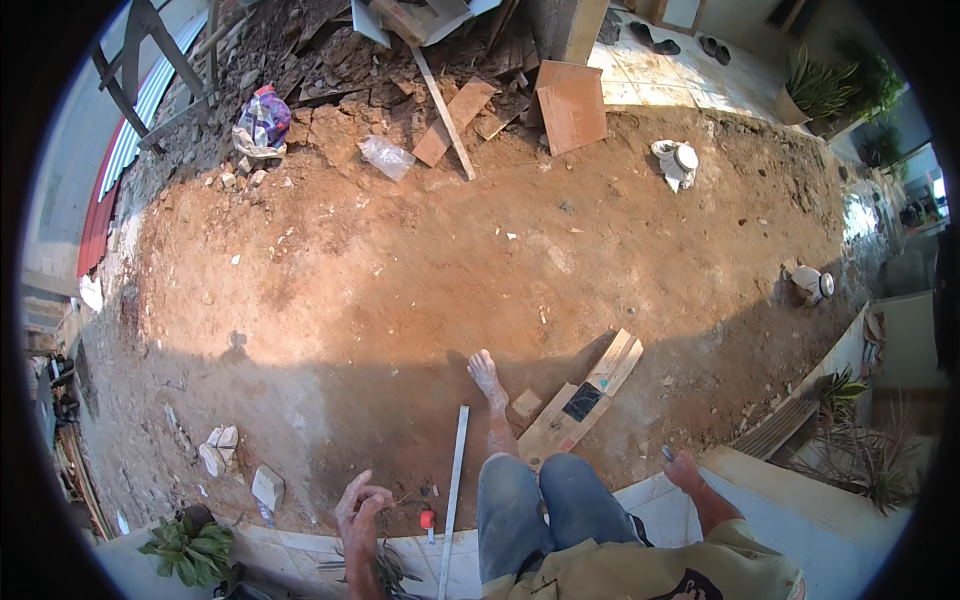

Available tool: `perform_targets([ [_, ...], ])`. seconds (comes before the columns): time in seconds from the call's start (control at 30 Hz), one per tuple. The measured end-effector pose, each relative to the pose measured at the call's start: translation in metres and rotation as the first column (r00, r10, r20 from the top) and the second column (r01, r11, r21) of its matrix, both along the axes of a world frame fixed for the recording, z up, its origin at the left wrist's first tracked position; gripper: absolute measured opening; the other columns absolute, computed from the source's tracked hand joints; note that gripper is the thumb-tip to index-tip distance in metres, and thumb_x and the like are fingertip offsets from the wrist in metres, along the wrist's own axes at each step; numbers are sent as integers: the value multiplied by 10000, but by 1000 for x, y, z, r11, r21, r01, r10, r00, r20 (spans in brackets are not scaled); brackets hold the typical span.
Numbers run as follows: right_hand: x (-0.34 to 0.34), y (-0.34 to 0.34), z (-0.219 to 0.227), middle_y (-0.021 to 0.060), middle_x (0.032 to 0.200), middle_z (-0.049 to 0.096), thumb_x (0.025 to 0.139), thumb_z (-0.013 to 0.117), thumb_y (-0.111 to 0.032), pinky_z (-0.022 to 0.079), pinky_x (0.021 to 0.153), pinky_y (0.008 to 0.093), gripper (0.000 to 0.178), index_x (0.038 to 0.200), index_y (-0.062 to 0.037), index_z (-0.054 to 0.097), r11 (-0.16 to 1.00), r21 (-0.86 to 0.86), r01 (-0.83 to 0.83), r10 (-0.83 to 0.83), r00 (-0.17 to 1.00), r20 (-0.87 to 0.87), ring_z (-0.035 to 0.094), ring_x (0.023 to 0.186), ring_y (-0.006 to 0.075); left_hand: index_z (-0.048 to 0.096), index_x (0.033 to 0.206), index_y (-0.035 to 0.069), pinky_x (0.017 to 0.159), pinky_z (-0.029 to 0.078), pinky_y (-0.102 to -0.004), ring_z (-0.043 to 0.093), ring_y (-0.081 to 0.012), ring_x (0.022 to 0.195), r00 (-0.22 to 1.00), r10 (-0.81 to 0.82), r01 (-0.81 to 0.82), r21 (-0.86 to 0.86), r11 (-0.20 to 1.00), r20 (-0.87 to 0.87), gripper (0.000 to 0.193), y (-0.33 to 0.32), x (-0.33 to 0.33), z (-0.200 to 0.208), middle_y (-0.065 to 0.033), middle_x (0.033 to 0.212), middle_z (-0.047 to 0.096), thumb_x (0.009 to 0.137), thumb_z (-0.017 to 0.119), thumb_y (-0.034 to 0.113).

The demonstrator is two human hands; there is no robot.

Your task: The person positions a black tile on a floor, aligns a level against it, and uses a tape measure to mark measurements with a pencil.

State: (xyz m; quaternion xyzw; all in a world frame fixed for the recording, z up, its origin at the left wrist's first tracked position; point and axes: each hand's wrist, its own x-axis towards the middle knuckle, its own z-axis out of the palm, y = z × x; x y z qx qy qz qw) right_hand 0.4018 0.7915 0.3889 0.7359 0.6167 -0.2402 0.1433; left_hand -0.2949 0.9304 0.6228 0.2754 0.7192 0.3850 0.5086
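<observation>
Half-levelled dirt yard point(420, 270) at best; our left hand point(362, 505) curls around dry twigs point(385, 560), right hand point(685, 470) rests palm-down (holding nothing) on the ledge point(780, 500).

Ahead of the left hand's fingers point(362, 497), bare red dirt ground point(400, 290) lies open. Just right of them: a red marker point(427, 518) and a long metal straightedge point(453, 480). Left of them: broken stones point(222, 447). Beyond the right hand's fingers point(681, 466), a wooden plank point(583, 398) lies across the ground.

Harsh sun, shaded foreground, fisheye warping.
</observation>
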Motion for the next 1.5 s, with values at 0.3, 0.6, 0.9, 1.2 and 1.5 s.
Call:
perform_targets([
  [0.3, -147, 319, 37, 255, 878, 669, 900, 620, -291, 512, 704, 486, 308, 1033, -17, 664, 960, -126, 250, -277, 910, -308, 654, 861, 446, 574, 1318, 25, 617, 549, -299, 613, -154, 662, 939, 345, -285, -553, 783, 5, 463, -15, -60, -84, -56, 798, 646, 859, 592, 82],
  [0.6, -154, 502, 112, 97, 686, 571, 912, 620, -284, 443, 580, 380, 295, 844, 1, 585, 906, -1, 423, -398, 852, -341, 522, 615, 176, 519, 1365, 32, 632, 555, -301, 637, -160, 688, 929, 361, -306, -384, 871, 79, 488, 171, -57, -83, -82, 828, 661, 892, 611, 113],
  [0.9, -88, 644, 84, 8, 662, 557, 907, 616, -301, 384, 466, 280, 248, 853, -59, 618, 594, -214, 775, -757, 449, -474, 504, 541, 87, 540, 1320, 39, 669, 558, -305, 651, -163, 721, 884, 420, -332, -356, 873, 205, 401, 372, 8, -98, -98, 871, 674, 924, 577, 84],
  [1.2, -71, 995, -60, -23, 591, 476, 897, 676, -367, 359, 454, 288, 331, 749, -86, 582, 608, -100, 788, -656, 428, -622, 443, 499, 82, 514, 1366, 12, 767, 566, -331, 657, -172, 822, 973, 42, 4, -201, 980, 227, 448, 731, 170, -193, -137, 1000, 690, 964, 591, 194],
  [1.5, -87, 1188, -138, 20, 640, 520, 916, 684, -350, 306, 385, 242, 324, 849, -83, 513, 411, -248, 877, -642, 85, -762, 451, 470, 90, 476, 1403, 33, 794, 556, -338, 659, -203, 872, 856, -55, 184, -203, 962, 514, 563, 1004, 378, -308, -141, 1041, 663, 942, 623, 322],
])
